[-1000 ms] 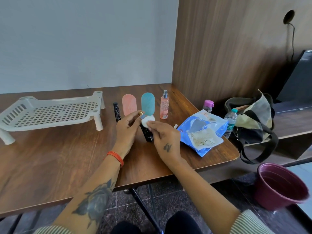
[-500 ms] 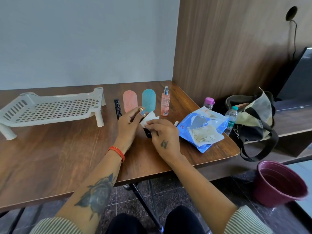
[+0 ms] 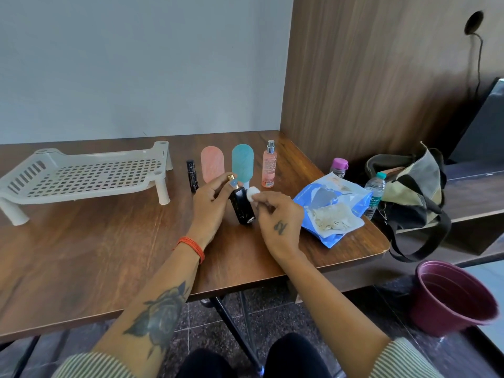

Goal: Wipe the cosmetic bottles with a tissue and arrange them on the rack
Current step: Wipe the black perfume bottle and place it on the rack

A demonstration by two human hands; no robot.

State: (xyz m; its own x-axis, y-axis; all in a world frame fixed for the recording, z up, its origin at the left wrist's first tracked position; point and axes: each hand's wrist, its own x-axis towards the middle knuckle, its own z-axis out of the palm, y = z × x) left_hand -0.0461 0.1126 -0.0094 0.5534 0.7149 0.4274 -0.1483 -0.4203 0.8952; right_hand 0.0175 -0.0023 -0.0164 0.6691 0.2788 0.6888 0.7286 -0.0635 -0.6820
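Note:
My left hand [image 3: 211, 207] grips a black bottle [image 3: 242, 207] with a gold cap near its top, tilted over the table. My right hand [image 3: 278, 214] pinches a small white tissue [image 3: 252, 192] against the bottle's upper side. Behind them stand a slim black tube [image 3: 191, 175], a pink bottle [image 3: 212, 164], a teal bottle [image 3: 242, 162] and a pink spray bottle [image 3: 268, 165]. The white perforated rack [image 3: 81, 177] stands at the left with nothing on it.
A blue tissue packet [image 3: 331, 207] lies open near the wooden table's [image 3: 95, 255] right edge. Beyond it are a purple-capped bottle [image 3: 339, 167], a water bottle [image 3: 375, 192] and a bag [image 3: 409, 192]. A maroon bucket [image 3: 452, 296] sits on the floor at the right.
The black bottle is now more exposed between my hands, and the tissue has bunched up small against its upper side. Both hands stay in about the same spot.

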